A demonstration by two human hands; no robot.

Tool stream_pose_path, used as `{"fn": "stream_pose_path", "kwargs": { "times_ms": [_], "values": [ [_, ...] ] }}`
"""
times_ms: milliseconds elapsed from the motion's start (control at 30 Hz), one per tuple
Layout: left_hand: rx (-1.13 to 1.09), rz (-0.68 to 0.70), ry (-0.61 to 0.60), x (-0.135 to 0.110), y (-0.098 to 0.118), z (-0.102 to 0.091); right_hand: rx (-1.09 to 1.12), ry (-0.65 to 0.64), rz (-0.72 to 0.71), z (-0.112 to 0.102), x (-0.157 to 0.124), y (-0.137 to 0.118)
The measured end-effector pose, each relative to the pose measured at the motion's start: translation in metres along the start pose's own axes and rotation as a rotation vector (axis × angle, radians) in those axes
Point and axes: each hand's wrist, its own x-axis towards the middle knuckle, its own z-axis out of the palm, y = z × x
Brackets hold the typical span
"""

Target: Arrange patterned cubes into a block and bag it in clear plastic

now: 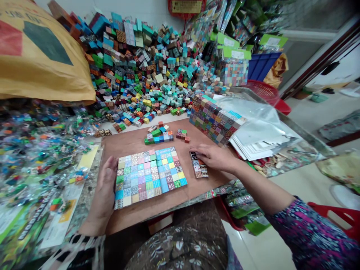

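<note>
On the brown board (135,144) before us, from the head camera, we see a flat square of small coloured cubes (150,176) lying near its middle. Our left hand (105,185) rests flat against the square's left edge — fingers straight and together, holding nothing. Our right hand (215,156) lies palm down, fingers loosely together, on a short strip of cubes (199,168) just right of the square. Beyond rises a heap of loose cubes (146,63), and clear bags (261,131) lie to the right.
</note>
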Motion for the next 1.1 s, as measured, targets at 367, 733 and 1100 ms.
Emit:
{"fn": "stream_pose_path", "kwargs": {
  "times_ms": [367, 733, 1100],
  "values": [
    [-0.009, 0.005, -0.009, 0.001, -0.002, 0.0, -0.112, -0.02, 0.061, 0.006, -0.024, -0.018],
    [-0.012, 0.005, 0.006, 0.0, -0.002, -0.001, -0.06, -0.05, -0.002, 0.016, -0.027, -0.011],
    [0.008, 0.003, -0.008, 0.002, -0.004, -0.003, 0.046, 0.486, 0.53, 0.079, -0.051, -0.05]
  ]
}}
